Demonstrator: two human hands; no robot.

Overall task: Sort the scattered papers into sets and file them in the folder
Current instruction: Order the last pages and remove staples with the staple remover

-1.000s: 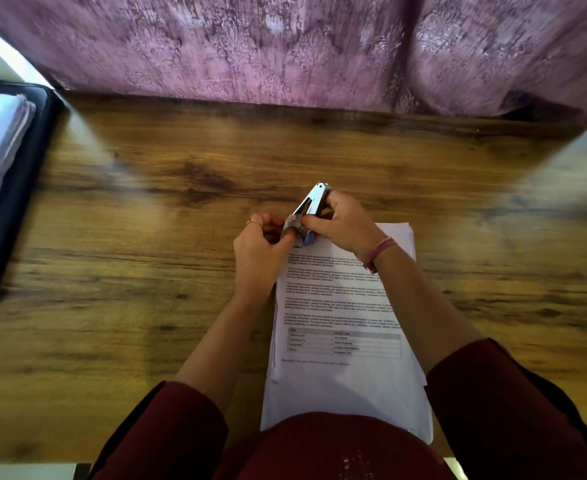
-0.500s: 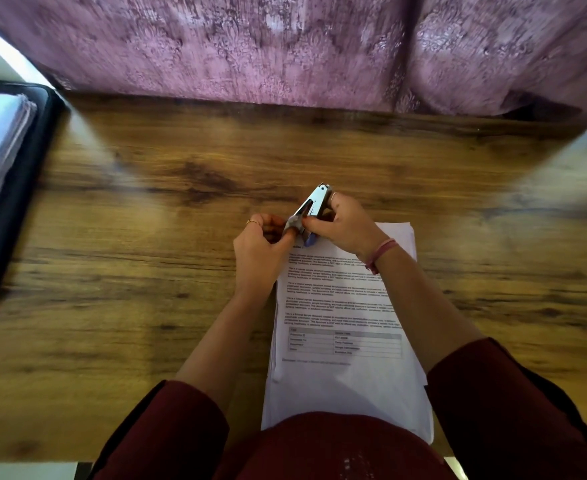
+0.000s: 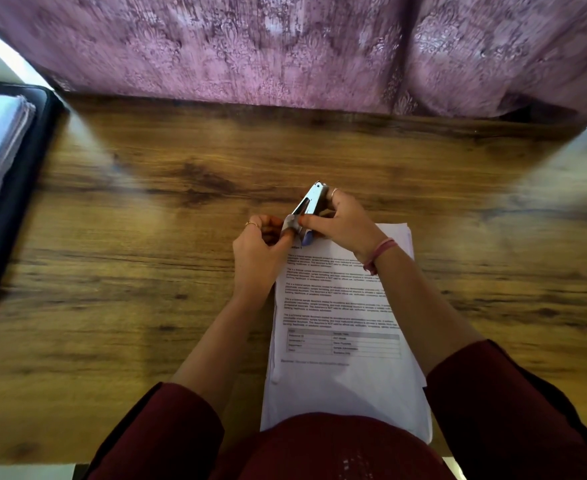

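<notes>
The person sat at the wooden table (image 3: 146, 271) with a stack of papers (image 3: 340, 341) lying straight in front of them, near edge tucked under their body, the top sheet printed with paragraphs and a small table. The right hand (image 3: 344, 223) was curled round a silver stapler (image 3: 311, 209), which stood tilted with its far end raised and its blue nose down at the far left corner of the stack. The left hand (image 3: 257, 247) was loosely fisted just beside that corner, thumb and forefinger pinching something small and grey against the stapler's nose; whether that was the paper's corner or part of the stapler I could not tell. Over the last second almost nothing had shifted: both hands had stayed at the same corner, the stapler had risen only a touch at its far end, and the stack had not moved at all. To my eye that meant the stapling of this set was not yet finished, or the stapler was being fiddled with, perhaps a jam or a stubborn staple. The folder (image 3: 11, 188), black and lying open with sheets already in it, sat well apart at the far left edge of the table, untouched. I judged one set was about to be fastened, with filing still to come. A purple patterned curtain (image 3: 285, 46) hung behind the table's far edge.
</notes>
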